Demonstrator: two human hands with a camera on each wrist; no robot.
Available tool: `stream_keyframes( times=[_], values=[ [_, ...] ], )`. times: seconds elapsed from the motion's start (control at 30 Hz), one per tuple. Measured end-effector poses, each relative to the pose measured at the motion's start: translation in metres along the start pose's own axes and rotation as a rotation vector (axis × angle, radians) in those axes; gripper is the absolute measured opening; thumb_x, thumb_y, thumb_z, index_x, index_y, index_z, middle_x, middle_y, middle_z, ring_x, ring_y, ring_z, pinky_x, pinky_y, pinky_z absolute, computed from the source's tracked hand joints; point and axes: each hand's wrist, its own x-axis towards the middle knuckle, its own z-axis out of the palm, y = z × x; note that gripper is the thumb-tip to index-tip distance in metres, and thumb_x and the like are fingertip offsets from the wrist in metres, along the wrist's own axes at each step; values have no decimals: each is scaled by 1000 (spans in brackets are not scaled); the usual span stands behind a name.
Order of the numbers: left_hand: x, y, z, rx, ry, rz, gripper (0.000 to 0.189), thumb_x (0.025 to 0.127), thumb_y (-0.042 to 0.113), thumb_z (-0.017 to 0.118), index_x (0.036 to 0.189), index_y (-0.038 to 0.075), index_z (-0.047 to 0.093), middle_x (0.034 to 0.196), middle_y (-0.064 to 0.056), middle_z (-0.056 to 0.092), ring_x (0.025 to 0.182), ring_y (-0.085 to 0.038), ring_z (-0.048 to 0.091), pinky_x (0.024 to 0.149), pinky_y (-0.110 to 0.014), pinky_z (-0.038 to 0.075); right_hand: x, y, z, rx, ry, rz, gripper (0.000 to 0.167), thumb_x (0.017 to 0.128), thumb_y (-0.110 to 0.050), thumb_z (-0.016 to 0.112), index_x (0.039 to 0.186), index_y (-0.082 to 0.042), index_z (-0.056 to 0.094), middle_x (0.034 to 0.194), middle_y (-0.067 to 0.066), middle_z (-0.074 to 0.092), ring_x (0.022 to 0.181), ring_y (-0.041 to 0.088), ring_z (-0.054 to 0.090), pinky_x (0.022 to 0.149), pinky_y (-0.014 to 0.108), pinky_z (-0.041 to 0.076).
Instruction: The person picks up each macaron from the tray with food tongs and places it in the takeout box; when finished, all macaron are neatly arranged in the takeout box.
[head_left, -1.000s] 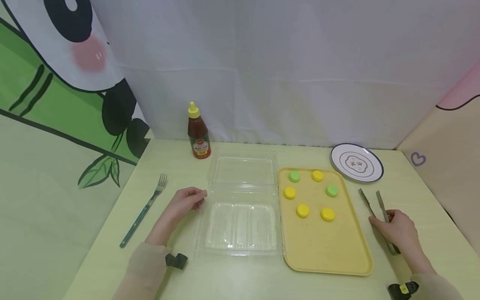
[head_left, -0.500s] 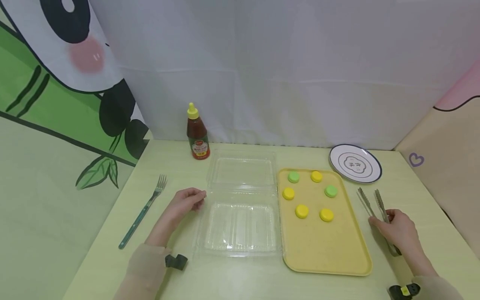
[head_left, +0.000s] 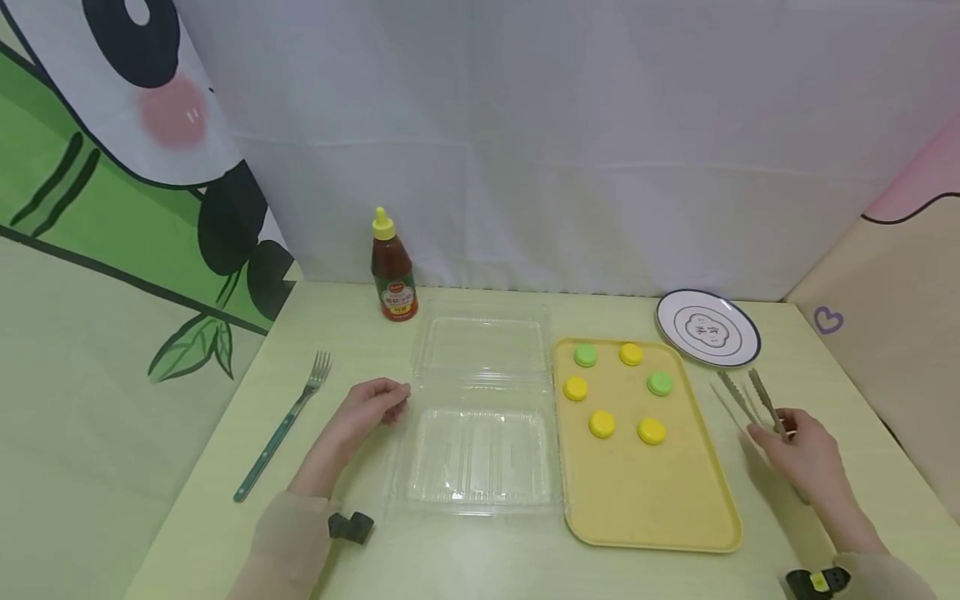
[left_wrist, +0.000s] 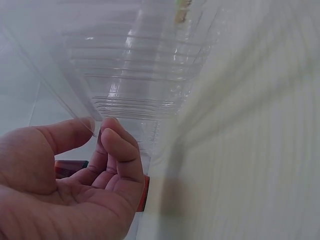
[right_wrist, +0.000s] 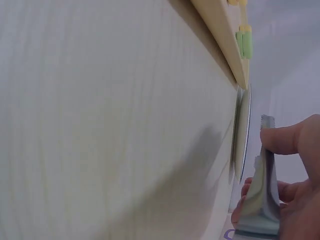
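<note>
My left hand (head_left: 372,406) pinches the left edge of a clear plastic clamshell box (head_left: 480,508) between thumb and forefinger. In the left wrist view the thumb and fingertips meet at the rim of the box (left_wrist: 135,75). The box lies unfolded, its lid at the back and its ribbed base in front. My right hand (head_left: 806,454) grips metal tongs (head_left: 765,400) around their arms, with the toothed tips spread apart and pointing away from me. In the right wrist view the tongs (right_wrist: 262,195) are above the table, thumb on one arm and fingers around the other.
A yellow tray (head_left: 645,508) holds several round green and yellow pieces, like macarons (head_left: 602,423). Behind the tongs sits a white blue-rimmed plate (head_left: 708,328). A sauce bottle (head_left: 394,271) stands at the back. On the left lies a fork (head_left: 281,429) with a green handle.
My right hand has raised the tongs off the table, moving slightly up and to the right in the head view. The left hand stays at the box edge.
</note>
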Motion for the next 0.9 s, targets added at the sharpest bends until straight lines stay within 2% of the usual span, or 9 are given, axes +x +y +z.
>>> stream_keyframes(
  times=[0.13, 0.37, 0.53, 0.63, 0.77, 0.83, 0.9],
  values=[
    [-1, 1, 0, 5, 1, -6, 31, 103, 24, 57, 108, -7, 59, 89, -9, 61, 79, -17, 55, 73, -28, 49, 0, -5, -5, -10, 34, -39, 58, 97, -28, 62, 123, 21, 46, 106, 37, 56, 88, 43, 57, 68, 42, 43],
    [-1, 0, -1, 21, 3, -11, 33, 103, 25, 57, 109, -7, 60, 91, -9, 62, 81, -18, 56, 74, -28, 49, 3, -13, -14, -50, 119, -114, 48, 93, -21, 67, 117, 18, 54, 100, 32, 60, 74, 27, 57, 60, 34, 41],
    [0, -1, -3, 23, 1, 8, 34, 102, 26, 58, 109, -7, 60, 90, -8, 62, 81, -18, 57, 74, -28, 50, 7, -15, -20, -68, 107, -118, 48, 94, -24, 67, 118, 17, 57, 106, 33, 61, 75, 26, 60, 57, 33, 43],
    [0, -1, -4, 21, -4, 17, 34, 102, 25, 58, 109, -8, 59, 90, -8, 62, 80, -17, 57, 74, -28, 51, 12, -16, -22, -85, 108, -136, 49, 94, -27, 67, 117, 16, 58, 107, 33, 62, 77, 31, 61, 58, 35, 43],
    [0, -1, -4, 20, -10, 23, 33, 102, 24, 58, 109, -8, 59, 91, -9, 62, 80, -17, 57, 74, -28, 51, 19, -20, -26, -122, 118, -180, 53, 94, -34, 68, 115, 14, 60, 98, 29, 64, 78, 35, 60, 60, 37, 41],
    [1, -1, -4, 21, -9, 22, 34, 102, 25, 58, 109, -8, 60, 91, -10, 63, 81, -17, 57, 74, -28, 51, 23, -22, -29, -141, 111, -194, 53, 93, -38, 68, 113, 11, 62, 89, 22, 65, 73, 29, 57, 59, 35, 39],
    [1, -1, -4, 23, -10, 21, 34, 102, 25, 59, 109, -8, 60, 91, -10, 63, 81, -17, 57, 74, -28, 51, 27, -25, -31, -151, 111, -220, 48, 93, -40, 69, 104, 7, 65, 77, 14, 62, 66, 23, 52, 56, 33, 36]
  ],
)
